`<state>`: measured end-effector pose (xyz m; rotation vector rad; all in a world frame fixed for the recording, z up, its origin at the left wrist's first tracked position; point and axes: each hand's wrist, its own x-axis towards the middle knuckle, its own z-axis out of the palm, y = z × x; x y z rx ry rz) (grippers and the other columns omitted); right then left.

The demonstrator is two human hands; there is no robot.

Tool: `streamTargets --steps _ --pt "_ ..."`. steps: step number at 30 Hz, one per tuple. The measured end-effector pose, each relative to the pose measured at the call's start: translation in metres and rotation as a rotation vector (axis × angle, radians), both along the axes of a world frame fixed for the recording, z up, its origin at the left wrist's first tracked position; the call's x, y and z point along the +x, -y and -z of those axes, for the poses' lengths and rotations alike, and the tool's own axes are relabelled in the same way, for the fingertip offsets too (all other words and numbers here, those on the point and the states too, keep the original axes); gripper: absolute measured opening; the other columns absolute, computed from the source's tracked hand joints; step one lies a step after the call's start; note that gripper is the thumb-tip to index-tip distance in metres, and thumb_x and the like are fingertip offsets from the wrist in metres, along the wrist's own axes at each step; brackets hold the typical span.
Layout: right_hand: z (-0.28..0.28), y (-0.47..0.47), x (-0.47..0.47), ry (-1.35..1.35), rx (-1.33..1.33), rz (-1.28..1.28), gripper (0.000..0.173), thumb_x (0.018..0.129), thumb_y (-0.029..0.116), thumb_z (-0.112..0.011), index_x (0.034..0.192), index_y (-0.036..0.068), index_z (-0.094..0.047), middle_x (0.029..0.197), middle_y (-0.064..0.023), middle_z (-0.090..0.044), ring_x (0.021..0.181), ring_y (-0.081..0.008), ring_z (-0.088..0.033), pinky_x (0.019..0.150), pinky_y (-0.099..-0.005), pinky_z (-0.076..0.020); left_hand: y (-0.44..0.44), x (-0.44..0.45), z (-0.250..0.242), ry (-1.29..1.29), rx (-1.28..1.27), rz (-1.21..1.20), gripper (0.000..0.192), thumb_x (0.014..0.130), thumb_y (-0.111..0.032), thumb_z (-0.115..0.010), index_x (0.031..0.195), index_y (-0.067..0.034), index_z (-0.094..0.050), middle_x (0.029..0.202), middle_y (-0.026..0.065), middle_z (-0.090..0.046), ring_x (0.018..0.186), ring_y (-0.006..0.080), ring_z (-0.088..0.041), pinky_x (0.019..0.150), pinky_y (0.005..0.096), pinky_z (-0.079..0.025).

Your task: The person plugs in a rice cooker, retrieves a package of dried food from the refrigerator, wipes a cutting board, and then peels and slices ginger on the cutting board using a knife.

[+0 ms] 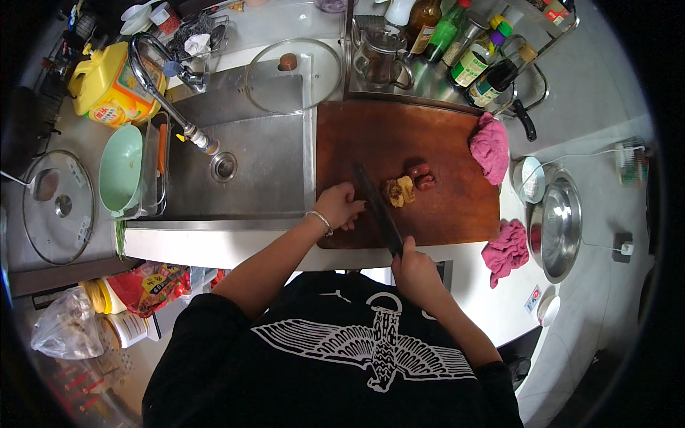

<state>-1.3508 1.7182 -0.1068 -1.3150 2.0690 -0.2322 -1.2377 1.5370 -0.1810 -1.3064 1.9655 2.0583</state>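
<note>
My right hand (pixel 420 271) grips the handle of a dark-bladed kitchen knife (pixel 379 208), whose blade points away from me over the brown wooden cutting board (pixel 449 219). Left of the blade is my left hand (pixel 338 207), with a bangle at the wrist; its fingers are curled over the board's left part, and whether they pinch something small I cannot tell. To the right of the knife lie yellowish-brown food pieces (pixel 400 191), possibly ginger. Dark red food pieces (pixel 423 176) lie beside them, farther from me.
A steel sink (pixel 257 160) with a faucet (pixel 176 112) adjoins the board's left side. Bottles (pixel 468 64) and a glass teapot (pixel 380 56) stand behind it. Pink cloths (pixel 489 150), a small bowl (pixel 530 179) and a steel basin (pixel 561 227) are at the right.
</note>
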Motion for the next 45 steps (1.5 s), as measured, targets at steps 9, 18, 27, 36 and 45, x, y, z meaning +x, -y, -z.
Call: streamTargets --steps 9,18,27,36,45 --pt "-0.005 0.021 -0.009 0.017 0.051 -0.021 0.029 0.081 0.01 -0.05 0.101 -0.007 -0.037 0.066 -0.0273 -0.058 0.064 -0.0427 -0.059 0.059 -0.0492 -0.0486 0.003 -0.004 -0.006 0.051 0.006 0.019 0.028 0.082 -0.013 -0.061 0.071 -0.004 -0.037 0.06 0.0117 -0.057 0.049 0.0177 -0.06 0.038 0.0284 -0.048" --pt "-0.004 0.041 -0.01 0.083 0.112 -0.021 0.033 0.081 0.005 -0.046 0.105 -0.012 -0.034 0.07 -0.0302 -0.058 0.068 -0.0456 -0.058 0.062 -0.0501 -0.0483 0.001 -0.004 -0.005 0.055 -0.022 0.009 0.025 0.083 -0.012 -0.061 0.071 -0.003 -0.04 0.061 0.0123 -0.058 0.049 0.0186 -0.061 0.039 0.0291 -0.049" --pt "0.007 0.047 -0.007 0.049 0.029 -0.017 0.03 0.081 0.008 -0.047 0.102 -0.009 -0.035 0.071 -0.03 -0.058 0.069 -0.0458 -0.058 0.064 -0.0504 -0.0481 0.001 -0.005 -0.006 0.042 -0.049 0.017 0.026 0.083 -0.012 -0.061 0.071 -0.004 -0.039 0.06 0.0123 -0.058 0.05 0.019 -0.062 0.039 0.0294 -0.049" --pt "0.028 0.047 -0.018 0.024 -0.034 0.072 0.028 0.085 0.014 -0.048 0.102 -0.006 -0.039 0.07 -0.0276 -0.058 0.067 -0.0437 -0.058 0.062 -0.0486 -0.0474 -0.003 -0.005 -0.008 0.068 -0.05 -0.039 0.025 0.083 -0.013 -0.061 0.072 -0.003 -0.041 0.062 0.0121 -0.059 0.05 0.0185 -0.061 0.04 0.0286 -0.049" --pt "0.036 0.038 -0.037 0.314 -0.093 0.189 0.025 0.085 0.013 -0.046 0.104 -0.002 -0.044 0.065 -0.0162 -0.057 0.053 -0.0274 -0.059 0.049 -0.0372 -0.0476 0.002 0.0 0.002 0.14 0.055 -0.11 0.025 0.082 -0.018 -0.063 0.086 0.003 -0.051 0.069 0.0127 -0.062 0.051 0.0186 -0.061 0.042 0.0281 -0.051"
